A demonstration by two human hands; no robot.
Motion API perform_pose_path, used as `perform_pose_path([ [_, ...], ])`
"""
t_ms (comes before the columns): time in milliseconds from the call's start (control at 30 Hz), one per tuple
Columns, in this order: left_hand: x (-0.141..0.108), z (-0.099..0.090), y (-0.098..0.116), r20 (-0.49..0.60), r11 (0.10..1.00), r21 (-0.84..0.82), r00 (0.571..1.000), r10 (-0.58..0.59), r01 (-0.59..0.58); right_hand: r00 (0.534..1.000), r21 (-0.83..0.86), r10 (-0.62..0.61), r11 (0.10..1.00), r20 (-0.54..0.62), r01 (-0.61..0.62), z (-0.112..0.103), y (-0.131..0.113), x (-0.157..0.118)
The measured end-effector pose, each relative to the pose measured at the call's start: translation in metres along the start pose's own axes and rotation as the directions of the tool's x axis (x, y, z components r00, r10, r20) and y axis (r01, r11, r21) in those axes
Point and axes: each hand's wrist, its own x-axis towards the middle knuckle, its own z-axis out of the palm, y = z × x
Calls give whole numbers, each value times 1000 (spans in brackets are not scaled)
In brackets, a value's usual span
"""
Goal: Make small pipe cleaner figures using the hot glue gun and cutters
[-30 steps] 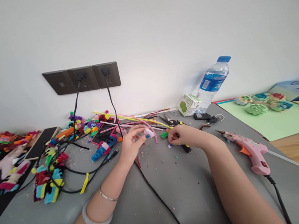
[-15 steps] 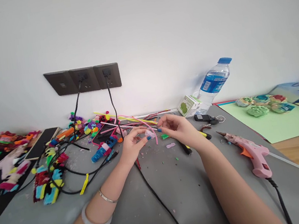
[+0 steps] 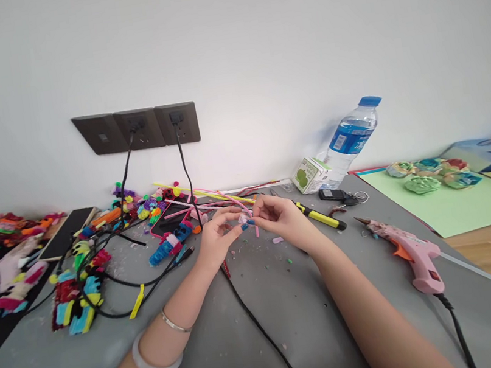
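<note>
My left hand [image 3: 220, 237] pinches a small, crumpled, pale lilac piece [image 3: 242, 218] between thumb and fingertips, above the grey table. From the other side, the thumb and forefinger of my right hand [image 3: 282, 218] close on the same piece, so the fingertips of both hands nearly meet. Fingers cover much of the piece, and its material is too small to make out. Just behind it lie pink and yellow fuzzy stems [image 3: 229, 196]. A tool with a yellow-and-black handle [image 3: 324, 216] rests beside my right wrist, partly hidden by that hand.
A pink glue gun [image 3: 415, 251] lies at right, near keys [image 3: 344, 195]. A water bottle [image 3: 354, 140] and a small carton [image 3: 311, 174] stand by the wall. Black cables [image 3: 256, 317] cross the table. Fuzzy coloured figures [image 3: 77, 295] lie left; paper flowers [image 3: 423, 183] rest on green paper.
My right hand has moved left and its fingertips now meet the lilac piece in my left hand. More of the yellow-and-black handle shows. My left hand stays nearly in place.
</note>
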Motion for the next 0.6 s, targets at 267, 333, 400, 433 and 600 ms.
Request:
perform_pose_path([
  [267,1,-3,3,-3,997,62,999,47,-46,1000,19,-1,1000,12,1,2,-1,-1],
  [333,1,-3,3,-5,996,67,999,52,-52,1000,20,-1,1000,15,1,2,-1,-1],
  [400,1,-3,3,-4,996,69,999,51,-50,1000,18,3,1000,18,-4,2,-1,0],
  [433,1,-3,3,-3,996,69,999,51,-51,1000,17,5,1000,21,-5,2,-1,0],
  [600,1,-3,4,4,996,60,998,64,-64,1000,10,-3,1000,19,3,2,0,-1],
])
